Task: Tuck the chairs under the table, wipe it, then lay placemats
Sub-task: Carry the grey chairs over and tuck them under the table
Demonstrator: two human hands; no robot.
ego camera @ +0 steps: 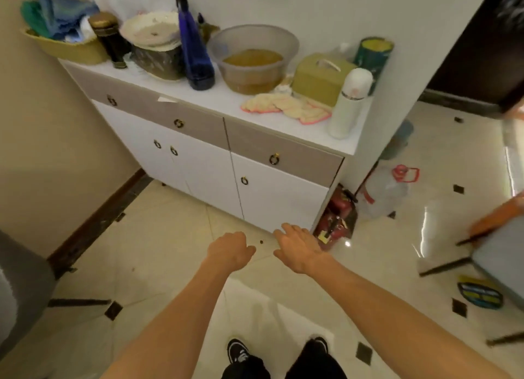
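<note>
Both arms reach forward over the tiled floor toward a white sideboard (278, 200). My left hand (228, 251) is loosely curled and holds nothing. My right hand (299, 248) is open, fingers spread, empty. A cream and pink cloth (286, 108) lies on the sideboard top, well above and beyond both hands. A grey chair (19, 290) stands at the left edge, and a blue-grey chair (499, 259) with dark legs stands at the right edge. The dining table is out of view, and I see no placemats.
The sideboard top carries a basket of blue cloths (62, 35), a dark jar (109, 38), a blue bottle (195, 52), a grey basin (252, 58), a green tissue box (320, 78) and a white flask (350, 103). Red extinguishers (338, 217) and a water jug (388, 191) sit on the floor beside it.
</note>
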